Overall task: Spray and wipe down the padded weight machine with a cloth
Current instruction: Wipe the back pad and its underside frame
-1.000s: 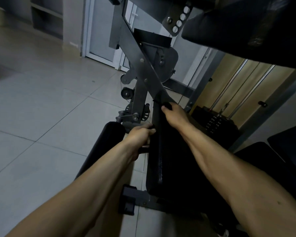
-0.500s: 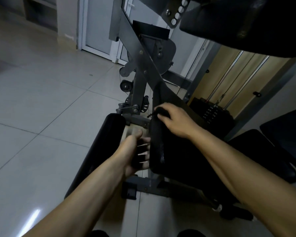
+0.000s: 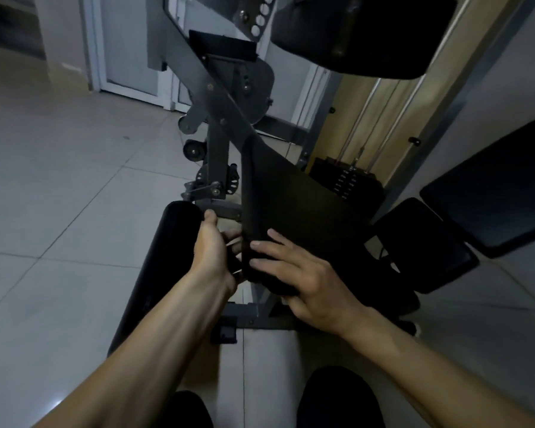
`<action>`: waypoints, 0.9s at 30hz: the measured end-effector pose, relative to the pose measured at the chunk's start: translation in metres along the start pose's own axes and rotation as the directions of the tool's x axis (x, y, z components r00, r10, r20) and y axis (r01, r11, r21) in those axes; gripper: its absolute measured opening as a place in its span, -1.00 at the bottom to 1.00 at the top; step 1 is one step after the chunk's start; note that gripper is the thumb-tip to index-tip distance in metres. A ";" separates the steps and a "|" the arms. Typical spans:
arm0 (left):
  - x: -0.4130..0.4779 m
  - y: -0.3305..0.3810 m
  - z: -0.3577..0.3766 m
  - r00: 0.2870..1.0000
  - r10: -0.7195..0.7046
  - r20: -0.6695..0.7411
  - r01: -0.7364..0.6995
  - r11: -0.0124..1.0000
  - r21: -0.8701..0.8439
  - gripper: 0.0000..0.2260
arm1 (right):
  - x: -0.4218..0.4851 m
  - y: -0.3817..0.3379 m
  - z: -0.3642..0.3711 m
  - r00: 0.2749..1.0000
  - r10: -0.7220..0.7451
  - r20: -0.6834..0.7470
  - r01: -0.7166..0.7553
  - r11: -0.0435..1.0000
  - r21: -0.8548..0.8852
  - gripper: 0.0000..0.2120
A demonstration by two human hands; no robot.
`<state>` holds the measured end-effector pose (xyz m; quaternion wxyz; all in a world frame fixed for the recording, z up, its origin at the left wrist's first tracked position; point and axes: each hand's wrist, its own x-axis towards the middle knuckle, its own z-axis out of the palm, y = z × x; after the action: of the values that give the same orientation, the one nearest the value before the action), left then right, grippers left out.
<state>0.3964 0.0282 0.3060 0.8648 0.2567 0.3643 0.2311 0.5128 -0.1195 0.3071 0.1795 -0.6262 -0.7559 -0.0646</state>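
At the near end of the black pad (image 3: 291, 211) on a weight machine (image 3: 223, 97), a person presses the right hand (image 3: 306, 282) flat, fingers spread and straight, on what looks like a dark cloth (image 3: 272, 285) bunched at the pad's lower left corner. Opposite it, the left hand (image 3: 212, 251) reaches its fingers to the pad's left edge, thumb up beside a roller (image 3: 167, 257). The fingertips vanish at that edge, so whether they hook round it cannot be told. No spray bottle is in view. By the look of things the wiping step is in hand, with only the pad's near corner under the cloth. The next move would call for firm pressure from the right hand, carrying the cloth across the pad's broad face toward its far end, while the left steadies the pad.
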 end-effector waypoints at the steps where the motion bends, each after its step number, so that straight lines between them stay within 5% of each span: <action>1: -0.006 -0.002 0.004 0.999 0.033 -0.006 -0.033 0.999 0.036 -0.47 | -0.011 0.005 0.003 1.000 0.015 -0.006 -0.015 1.000 -0.021 -0.45; 5: -0.025 -0.006 0.021 0.990 0.142 -0.016 -0.139 0.982 0.128 -0.80 | -0.061 0.031 0.010 0.975 0.195 -0.110 -0.200 0.979 -0.034 -0.21; 8: -0.014 -0.016 0.021 0.936 0.335 0.107 -0.350 0.856 0.380 -0.71 | -0.095 0.053 0.006 0.921 0.374 -0.104 -0.377 0.926 -0.013 -0.13; 11: -0.006 -0.022 0.026 0.745 0.480 0.463 -0.643 0.334 0.689 -0.60 | -0.112 0.069 -0.009 0.834 0.551 0.024 -0.552 0.833 0.044 -0.25; 14: -0.010 -0.023 0.043 0.643 0.182 0.744 -0.682 -0.305 0.664 -0.71 | -0.100 0.073 -0.036 0.678 0.730 0.087 -0.729 0.654 0.200 -0.46; 16: -0.012 -0.023 0.048 0.631 0.145 0.762 -0.653 -0.431 0.623 -0.73 | -0.077 0.071 -0.052 0.576 0.817 -0.005 -0.760 0.538 0.366 -0.51; 18: -0.014 -0.022 0.054 0.608 0.227 0.761 -0.699 -0.302 0.648 -0.64 | -0.048 0.068 -0.062 0.465 0.880 -0.102 -0.676 0.426 0.601 -0.53; 20: -0.016 -0.021 0.066 0.632 0.269 0.726 -0.745 -0.045 0.665 -0.46 | -0.028 0.064 -0.063 0.400 0.914 -0.062 -0.469 0.262 0.843 -0.51; 23: -0.015 -0.022 0.095 0.725 0.289 0.625 -0.687 0.373 0.624 -0.44 | -0.011 0.060 -0.063 0.447 0.894 0.026 -0.285 0.114 0.952 -0.75; 27: -0.004 -0.047 0.143 0.882 0.156 0.444 -0.381 0.792 0.478 -0.72 | -0.024 0.094 -0.070 0.463 0.886 0.026 -0.237 0.096 0.967 -0.90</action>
<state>0.5112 -0.0489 0.3655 0.7644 0.5849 0.1988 0.1844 0.6207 -0.1444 0.3517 0.7107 -0.6223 -0.2264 0.2374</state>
